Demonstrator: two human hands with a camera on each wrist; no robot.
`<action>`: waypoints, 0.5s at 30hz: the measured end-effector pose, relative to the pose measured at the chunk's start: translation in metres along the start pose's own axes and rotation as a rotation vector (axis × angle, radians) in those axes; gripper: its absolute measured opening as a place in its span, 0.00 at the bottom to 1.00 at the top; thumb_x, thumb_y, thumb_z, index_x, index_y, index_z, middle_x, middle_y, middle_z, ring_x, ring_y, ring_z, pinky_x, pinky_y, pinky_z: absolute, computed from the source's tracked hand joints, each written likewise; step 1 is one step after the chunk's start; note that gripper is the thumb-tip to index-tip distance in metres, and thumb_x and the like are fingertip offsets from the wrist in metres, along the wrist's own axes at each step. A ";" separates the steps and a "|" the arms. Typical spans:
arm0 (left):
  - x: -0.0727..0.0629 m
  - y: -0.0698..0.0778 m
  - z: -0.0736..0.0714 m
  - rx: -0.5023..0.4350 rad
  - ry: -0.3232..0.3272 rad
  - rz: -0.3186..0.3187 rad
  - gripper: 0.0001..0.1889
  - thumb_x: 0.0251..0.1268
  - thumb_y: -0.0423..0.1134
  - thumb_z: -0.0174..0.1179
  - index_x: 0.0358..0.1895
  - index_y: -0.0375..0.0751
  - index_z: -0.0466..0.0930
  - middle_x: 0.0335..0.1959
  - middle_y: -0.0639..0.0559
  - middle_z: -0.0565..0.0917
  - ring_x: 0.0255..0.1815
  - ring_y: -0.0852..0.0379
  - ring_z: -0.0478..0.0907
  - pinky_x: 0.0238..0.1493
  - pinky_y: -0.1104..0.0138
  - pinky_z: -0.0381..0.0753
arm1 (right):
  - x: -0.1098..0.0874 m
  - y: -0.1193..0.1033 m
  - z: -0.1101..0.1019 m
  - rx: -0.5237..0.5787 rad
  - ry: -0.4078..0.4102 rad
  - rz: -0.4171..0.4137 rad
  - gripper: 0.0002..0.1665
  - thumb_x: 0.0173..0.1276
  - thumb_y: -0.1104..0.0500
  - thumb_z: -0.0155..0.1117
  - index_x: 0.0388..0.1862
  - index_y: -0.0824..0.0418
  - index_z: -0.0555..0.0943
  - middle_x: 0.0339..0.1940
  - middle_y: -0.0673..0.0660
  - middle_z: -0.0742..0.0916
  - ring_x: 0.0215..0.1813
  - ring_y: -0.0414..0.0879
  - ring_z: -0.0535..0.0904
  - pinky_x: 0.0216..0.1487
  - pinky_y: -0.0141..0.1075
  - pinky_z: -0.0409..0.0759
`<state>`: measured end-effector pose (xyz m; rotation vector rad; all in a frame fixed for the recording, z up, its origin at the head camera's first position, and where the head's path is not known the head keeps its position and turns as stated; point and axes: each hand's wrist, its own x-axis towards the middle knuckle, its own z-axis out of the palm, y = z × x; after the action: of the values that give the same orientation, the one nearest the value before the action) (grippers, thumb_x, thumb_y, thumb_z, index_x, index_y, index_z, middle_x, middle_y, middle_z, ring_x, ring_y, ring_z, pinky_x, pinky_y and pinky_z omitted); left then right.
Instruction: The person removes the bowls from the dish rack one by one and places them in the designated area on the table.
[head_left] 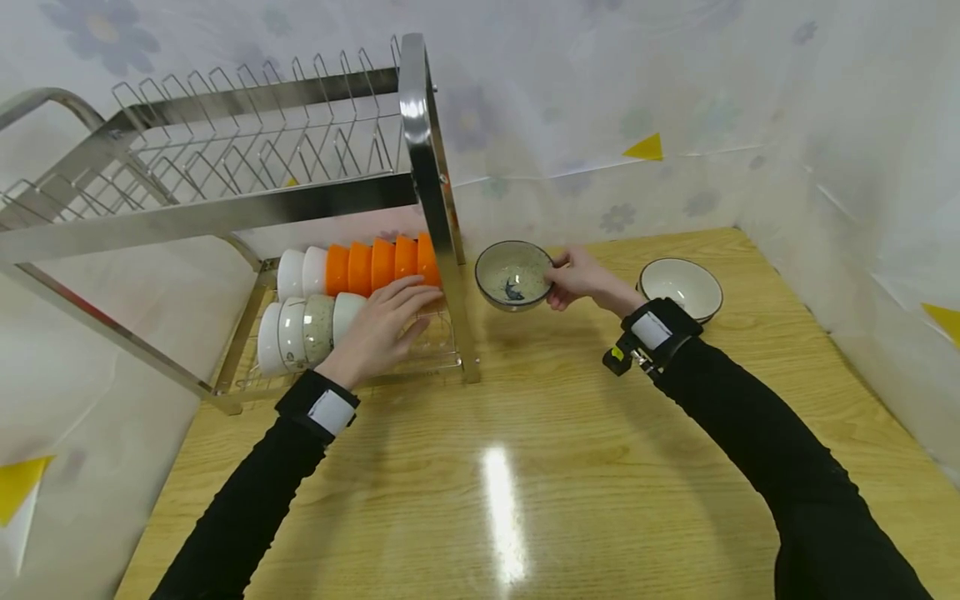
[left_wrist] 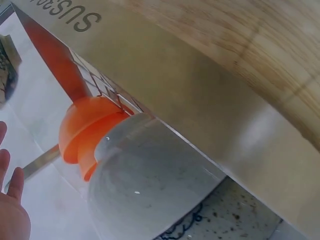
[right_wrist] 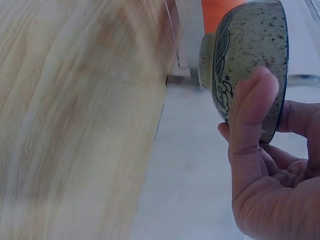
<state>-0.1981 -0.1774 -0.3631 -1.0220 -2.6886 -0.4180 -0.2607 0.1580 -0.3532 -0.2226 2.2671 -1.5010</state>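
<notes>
My right hand pinches the right rim of a speckled bowl with a dark rim and a blue motif inside. In the right wrist view, fingers and thumb grasp this bowl from both sides of its wall. Fingers extended, my left hand is over the lower rack shelf, beside the front row's end bowl and in front of the orange bowls. From the left wrist, that hand shows only partly at the left edge, apart from the pale bowl and holding nothing.
A metal dish rack stands at left, with wire slots above. White bowls and a speckled bowl stand on edge in its lower rows. Another dark-rimmed bowl sits at right on the wooden table.
</notes>
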 end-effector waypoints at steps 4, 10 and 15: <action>-0.003 -0.001 -0.001 0.010 -0.013 -0.011 0.22 0.73 0.39 0.59 0.68 0.41 0.74 0.68 0.43 0.78 0.76 0.43 0.65 0.79 0.47 0.61 | -0.010 0.005 -0.018 0.005 0.012 0.009 0.16 0.75 0.66 0.48 0.47 0.82 0.76 0.15 0.49 0.84 0.17 0.37 0.81 0.24 0.30 0.84; -0.008 -0.003 -0.003 0.000 -0.013 -0.027 0.23 0.72 0.36 0.60 0.68 0.41 0.74 0.68 0.42 0.78 0.76 0.42 0.65 0.79 0.46 0.61 | -0.021 0.013 -0.042 -0.013 0.061 0.059 0.17 0.76 0.65 0.49 0.51 0.81 0.75 0.15 0.49 0.85 0.18 0.37 0.81 0.24 0.30 0.84; -0.011 -0.006 -0.003 0.002 0.003 -0.023 0.23 0.71 0.35 0.61 0.68 0.41 0.74 0.67 0.42 0.79 0.75 0.41 0.66 0.78 0.45 0.62 | -0.028 0.021 -0.058 -0.017 0.081 0.091 0.18 0.77 0.64 0.48 0.52 0.80 0.74 0.15 0.49 0.84 0.18 0.37 0.81 0.24 0.30 0.84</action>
<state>-0.1940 -0.1889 -0.3650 -0.9898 -2.7001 -0.4203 -0.2578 0.2255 -0.3461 -0.0634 2.3203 -1.4699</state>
